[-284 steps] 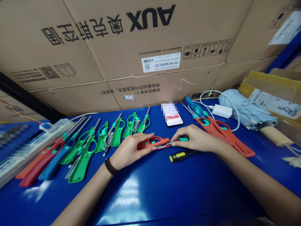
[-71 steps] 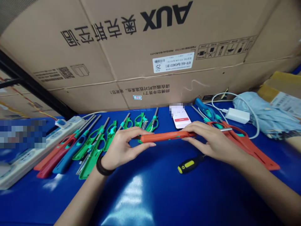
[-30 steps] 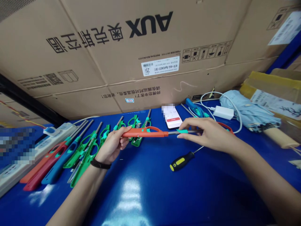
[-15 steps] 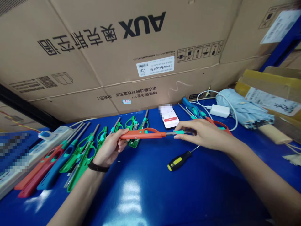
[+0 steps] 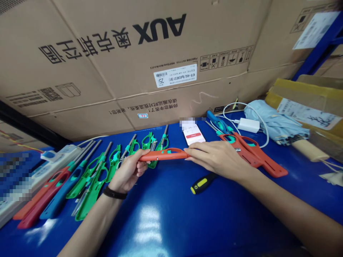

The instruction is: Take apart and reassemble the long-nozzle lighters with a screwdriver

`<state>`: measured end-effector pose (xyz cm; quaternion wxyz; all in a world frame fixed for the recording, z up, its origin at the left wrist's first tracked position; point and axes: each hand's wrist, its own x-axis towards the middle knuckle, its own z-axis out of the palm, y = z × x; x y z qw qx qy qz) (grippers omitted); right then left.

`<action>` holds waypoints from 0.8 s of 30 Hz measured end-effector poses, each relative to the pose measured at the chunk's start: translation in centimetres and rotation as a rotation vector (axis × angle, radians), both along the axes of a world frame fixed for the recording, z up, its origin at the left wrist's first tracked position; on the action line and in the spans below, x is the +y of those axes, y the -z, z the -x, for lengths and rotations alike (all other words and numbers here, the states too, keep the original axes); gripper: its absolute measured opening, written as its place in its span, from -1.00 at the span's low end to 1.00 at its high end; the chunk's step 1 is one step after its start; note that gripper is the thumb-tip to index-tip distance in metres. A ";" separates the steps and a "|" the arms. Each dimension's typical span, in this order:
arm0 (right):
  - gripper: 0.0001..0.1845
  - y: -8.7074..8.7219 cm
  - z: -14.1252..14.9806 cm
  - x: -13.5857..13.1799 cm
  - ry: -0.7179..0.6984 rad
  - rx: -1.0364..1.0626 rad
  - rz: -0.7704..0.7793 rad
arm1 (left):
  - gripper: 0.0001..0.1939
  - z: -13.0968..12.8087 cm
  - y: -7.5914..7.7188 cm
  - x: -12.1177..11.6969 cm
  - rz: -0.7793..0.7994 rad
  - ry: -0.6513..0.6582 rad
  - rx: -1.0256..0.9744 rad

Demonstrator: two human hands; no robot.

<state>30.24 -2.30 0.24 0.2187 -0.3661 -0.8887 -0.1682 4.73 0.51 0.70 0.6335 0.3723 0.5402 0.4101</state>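
An orange long-nosed gas lighter (image 5: pixel 163 155) is held level above the table, its handle pointing left. My left hand (image 5: pixel 131 167) is closed around the handle's rear end, thumb on top. At the front end, my right hand (image 5: pixel 218 159) has its fingers closed over where the metal tube leaves the body, which hides the tube and its teal collar. Below that hand lies a black and yellow screwdriver (image 5: pixel 202 183), its shaft covered by the hand. Other orange lighters (image 5: pixel 270 160) lie beyond my right wrist. Opened green lighter shells (image 5: pixel 89 200) lie beside my left forearm.
Red, orange and blue lighters (image 5: pixel 60 192) lie at left beside a white power strip (image 5: pixel 40 173). A phone (image 5: pixel 194 135) rests near the large cardboard box (image 5: pixel 120 78). At right are a white charger (image 5: pixel 248 125), a light blue umbrella (image 5: pixel 276 119) and a yellow-taped box (image 5: pixel 308 100).
My right hand has slid left along the tube to the orange body, and the teal collar has gone out of sight under it. My left hand keeps its hold.
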 end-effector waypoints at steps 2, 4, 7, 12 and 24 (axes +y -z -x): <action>-0.70 -0.1 -0.3 0.0 -0.025 -0.008 -0.032 | -0.81 0.2 -0.2 -0.1 0.021 0.028 -0.001; -0.69 -0.4 -0.5 -0.1 -0.044 0.022 -0.022 | -0.78 0.7 -0.4 -0.3 0.057 0.085 0.007; -0.70 -0.9 -0.7 -0.5 -0.087 0.119 0.044 | -0.61 1.5 -0.7 -0.6 0.147 0.334 0.053; -0.75 -1.0 -0.2 -1.3 -0.198 0.166 0.016 | -0.51 2.3 -0.5 -0.9 0.182 0.723 0.015; -0.80 -0.3 0.8 -1.3 -0.369 0.181 0.021 | -0.53 -0.4 0.9 -1.9 0.267 0.949 -0.224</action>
